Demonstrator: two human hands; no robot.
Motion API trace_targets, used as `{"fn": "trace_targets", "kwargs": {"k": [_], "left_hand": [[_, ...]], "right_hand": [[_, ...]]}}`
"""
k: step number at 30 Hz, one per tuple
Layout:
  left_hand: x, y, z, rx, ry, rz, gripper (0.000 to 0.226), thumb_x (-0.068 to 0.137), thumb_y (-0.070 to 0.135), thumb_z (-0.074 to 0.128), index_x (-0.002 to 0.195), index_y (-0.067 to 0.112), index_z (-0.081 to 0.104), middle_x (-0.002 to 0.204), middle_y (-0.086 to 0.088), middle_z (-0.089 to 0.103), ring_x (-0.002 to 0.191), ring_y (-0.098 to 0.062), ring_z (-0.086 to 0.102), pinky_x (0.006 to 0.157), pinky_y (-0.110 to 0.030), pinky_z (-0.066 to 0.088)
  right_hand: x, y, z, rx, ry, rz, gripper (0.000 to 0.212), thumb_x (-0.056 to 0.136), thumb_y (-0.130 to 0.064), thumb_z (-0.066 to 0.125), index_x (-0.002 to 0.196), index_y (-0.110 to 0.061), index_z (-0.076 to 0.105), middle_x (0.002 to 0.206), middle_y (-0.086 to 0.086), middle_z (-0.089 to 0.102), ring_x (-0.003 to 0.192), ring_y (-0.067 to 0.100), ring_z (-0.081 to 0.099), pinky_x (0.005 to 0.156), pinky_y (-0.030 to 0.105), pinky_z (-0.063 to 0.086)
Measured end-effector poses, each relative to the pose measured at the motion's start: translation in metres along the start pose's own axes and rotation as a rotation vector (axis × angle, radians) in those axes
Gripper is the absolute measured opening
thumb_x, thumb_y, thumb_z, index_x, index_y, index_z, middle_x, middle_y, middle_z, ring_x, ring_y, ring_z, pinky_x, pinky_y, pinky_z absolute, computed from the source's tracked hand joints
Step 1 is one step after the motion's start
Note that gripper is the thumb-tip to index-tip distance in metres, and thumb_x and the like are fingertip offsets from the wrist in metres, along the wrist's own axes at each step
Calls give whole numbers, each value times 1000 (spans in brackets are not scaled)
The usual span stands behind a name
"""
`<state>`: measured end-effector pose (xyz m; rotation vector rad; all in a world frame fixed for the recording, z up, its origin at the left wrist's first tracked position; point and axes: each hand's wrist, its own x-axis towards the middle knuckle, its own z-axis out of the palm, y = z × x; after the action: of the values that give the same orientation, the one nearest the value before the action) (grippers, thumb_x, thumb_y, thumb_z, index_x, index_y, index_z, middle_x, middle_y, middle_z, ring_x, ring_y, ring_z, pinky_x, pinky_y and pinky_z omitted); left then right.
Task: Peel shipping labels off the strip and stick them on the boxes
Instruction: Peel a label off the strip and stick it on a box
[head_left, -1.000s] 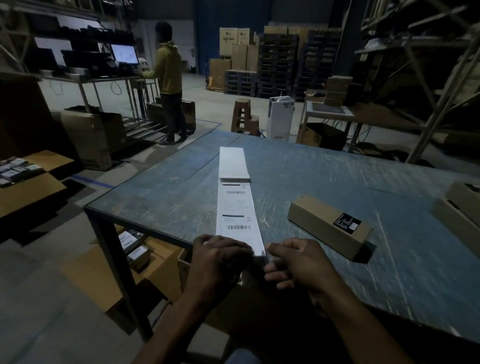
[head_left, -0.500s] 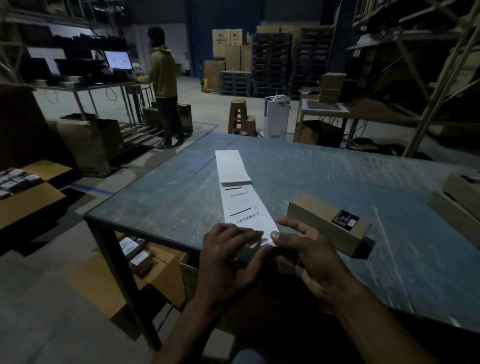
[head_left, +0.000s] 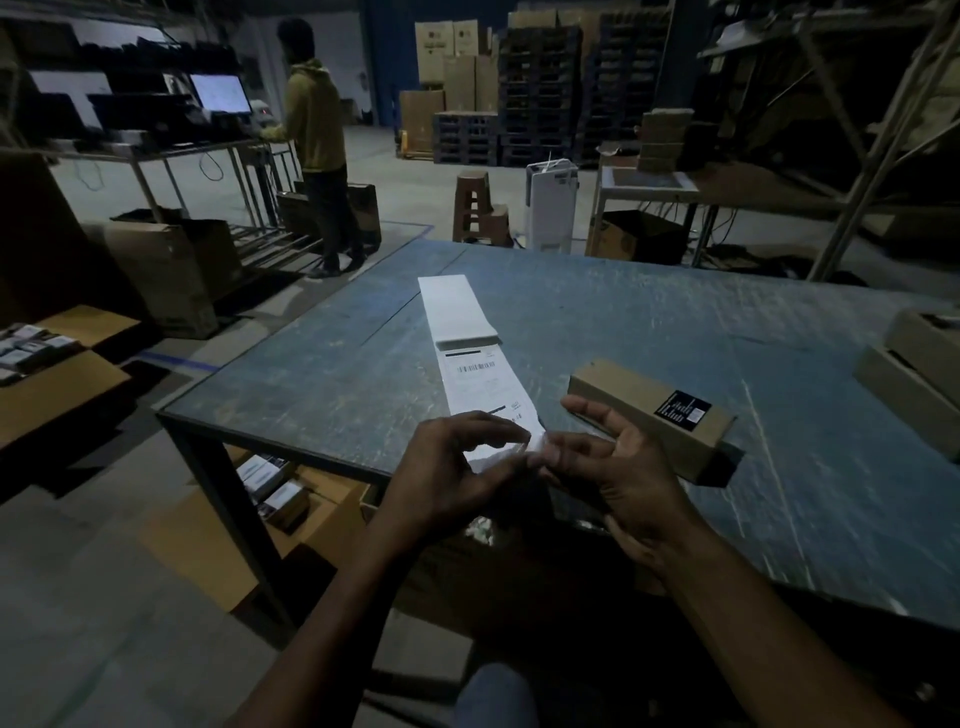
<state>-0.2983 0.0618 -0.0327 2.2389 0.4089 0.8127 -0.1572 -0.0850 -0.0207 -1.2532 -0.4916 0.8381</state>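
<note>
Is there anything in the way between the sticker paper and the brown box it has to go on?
Nothing visible is. Both hands, the left hand and right hand, pinch the near end of the label strip. The cardboard box lies just right of it, with only bare table between them.

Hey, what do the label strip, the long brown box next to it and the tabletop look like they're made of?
Label strip: thin matte white paper; it lies flat and folds back on itself at the far end. Long brown box: plain matte cardboard, probably, with sharp folded edges and a black printed sticker. Tabletop: hard blue-grey painted or laminated sheet, heavily scuffed with pale scratches; the material underneath cannot be told.
</note>
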Motion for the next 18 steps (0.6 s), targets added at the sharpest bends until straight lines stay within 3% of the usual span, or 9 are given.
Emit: {"fn": "trace_targets", "kwargs": {"k": [3,7,10,13,18], "left_hand": [[0,-1,2,-30,19,-50,25,83,36,87,105,25,83,101,11,79,95,-1,71,81,-21,56],[2,-3,3,-14,20,-71,22,84,33,87,104,28,83,97,10,79,92,-3,72,81,-28,56],[3,-1,2,42,9,-52,21,84,41,84,102,30,83,95,10,79,89,-3,71,77,-33,58],[4,-1,3,101,10,-50,36,80,59,72,98,30,83,91,11,79,82,-2,71,75,-32,59],[9,-2,4,113,-5,-75,31,78,56,74,90,29,83,84,12,79,74,0,72,69,-29,58]], "right_hand": [[2,1,-3,-28,-28,13,63,81,7,78,135,-19,61,106,17,79,101,31,77,84,39,64],[4,2,-3,-103,-50,10,61,84,3,78,137,-20,59,106,15,80,102,31,77,97,52,59],[6,4,-2,-152,-39,-2,63,83,2,80,137,-22,58,103,14,80,100,30,78,95,56,59],[8,6,1,-193,-7,-24,64,82,-1,82,135,-24,56,99,11,81,95,29,79,91,56,60],[9,7,4,-237,20,-64,64,84,-1,82,136,-24,54,94,10,81,89,29,79,88,52,61]]}}
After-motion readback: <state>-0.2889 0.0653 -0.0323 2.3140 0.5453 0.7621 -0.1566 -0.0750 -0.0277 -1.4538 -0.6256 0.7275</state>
